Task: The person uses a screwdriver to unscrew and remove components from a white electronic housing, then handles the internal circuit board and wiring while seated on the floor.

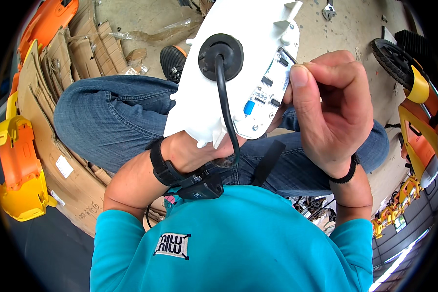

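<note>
A white plastic housing (190, 102) is tilted over my lap, its narrow end toward my body. Set into it is a round black rubber grommet (209, 53), from which a thick black cable (224, 102) curves down toward my left wrist. Along the right edge lies a small white circuit board (265, 92) with black chips and a blue component. My left hand (197, 148) holds the housing from beneath, most of its fingers hidden behind it. My right hand (333, 107) is closed, thumb and forefinger pinching a thin dark rod-like piece (288, 55) at the board's upper end.
Flattened cardboard (68, 170) lies on the left beside orange and yellow plastic shells (22, 165). An adjustable wrench (329, 10) rests on the concrete floor ahead. To the right are a black wheel (392, 61) and more yellow-orange parts (416, 138).
</note>
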`<state>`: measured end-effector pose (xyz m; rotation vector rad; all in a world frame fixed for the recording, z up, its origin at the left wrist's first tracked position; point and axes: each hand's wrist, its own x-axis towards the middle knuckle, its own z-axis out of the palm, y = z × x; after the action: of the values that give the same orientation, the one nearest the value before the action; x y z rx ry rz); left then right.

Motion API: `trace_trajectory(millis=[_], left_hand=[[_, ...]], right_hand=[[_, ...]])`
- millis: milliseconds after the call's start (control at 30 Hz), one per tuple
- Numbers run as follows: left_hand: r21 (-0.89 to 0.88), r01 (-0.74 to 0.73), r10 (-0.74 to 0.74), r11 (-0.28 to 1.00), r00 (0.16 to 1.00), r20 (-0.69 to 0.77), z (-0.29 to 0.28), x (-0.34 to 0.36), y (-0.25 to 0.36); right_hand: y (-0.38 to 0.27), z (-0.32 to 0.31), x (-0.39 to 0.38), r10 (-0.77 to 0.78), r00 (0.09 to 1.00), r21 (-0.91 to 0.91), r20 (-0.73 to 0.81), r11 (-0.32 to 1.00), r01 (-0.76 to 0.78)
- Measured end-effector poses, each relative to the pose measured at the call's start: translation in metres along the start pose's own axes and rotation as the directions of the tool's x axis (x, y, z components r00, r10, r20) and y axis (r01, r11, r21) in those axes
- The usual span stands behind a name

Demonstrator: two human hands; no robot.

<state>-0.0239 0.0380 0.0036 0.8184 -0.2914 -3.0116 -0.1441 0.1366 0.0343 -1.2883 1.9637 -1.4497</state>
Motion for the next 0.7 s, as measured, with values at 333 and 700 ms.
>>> trace_trajectory(millis=[333, 700], left_hand=[[-0.016, 0.015, -0.015, 1.000, 1.000, -0.002, 0.0022, 0.0022, 0.0021], [-0.015, 0.030, -0.030, 0.999, 1.000, 0.004, 0.0042, 0.0008, 0.0061]], right_hand=[[0.0017, 0.0000, -0.0011, -0.028, 0.999, -0.016, -0.017, 0.999, 0.028], [0.0024, -0.0002, -0.0018, -0.030, 1.000, -0.036, -0.005, 0.999, 0.030]])
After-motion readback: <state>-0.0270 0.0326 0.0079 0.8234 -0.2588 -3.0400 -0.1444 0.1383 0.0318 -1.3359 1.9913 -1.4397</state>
